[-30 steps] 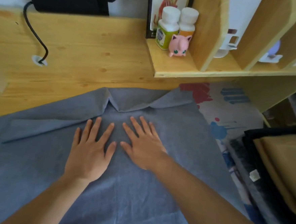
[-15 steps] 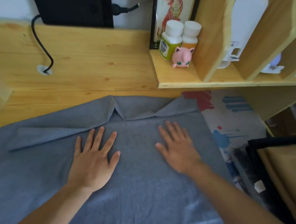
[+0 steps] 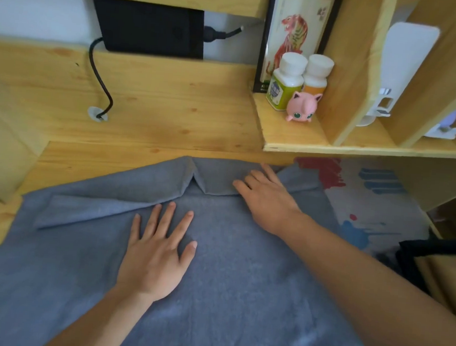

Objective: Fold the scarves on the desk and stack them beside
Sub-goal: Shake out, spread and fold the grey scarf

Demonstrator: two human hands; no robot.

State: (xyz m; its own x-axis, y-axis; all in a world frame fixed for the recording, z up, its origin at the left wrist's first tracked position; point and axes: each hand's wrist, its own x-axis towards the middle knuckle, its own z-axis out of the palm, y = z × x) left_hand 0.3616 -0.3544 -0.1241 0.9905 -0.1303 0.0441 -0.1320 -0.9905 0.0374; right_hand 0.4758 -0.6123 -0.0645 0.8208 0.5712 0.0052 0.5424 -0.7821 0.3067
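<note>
A large grey-blue scarf (image 3: 240, 295) lies spread over the wooden desk (image 3: 150, 108), its far edge folded back toward me in uneven flaps. My left hand (image 3: 156, 251) lies flat on the middle of the cloth, fingers straight and spread. My right hand (image 3: 265, 197) reaches to the far edge and rests with straight fingers on the folded-back flap there. At the right edge a stack of folded scarves (image 3: 436, 271), dark on the outside and tan on top, is partly cut off by the frame.
A low shelf (image 3: 291, 139) overhangs the desk's far right and carries two pill bottles (image 3: 298, 80), a pink toy (image 3: 303, 108) and a tiger picture (image 3: 293, 39). A black cable (image 3: 98, 77) drops into a desk hole. A patterned mat (image 3: 367, 204) lies under the shelf.
My right hand slid from beside the left hand out to the right and then forward onto the far folded flap. The left hand stayed flat in place. The camera tilted upward.
</note>
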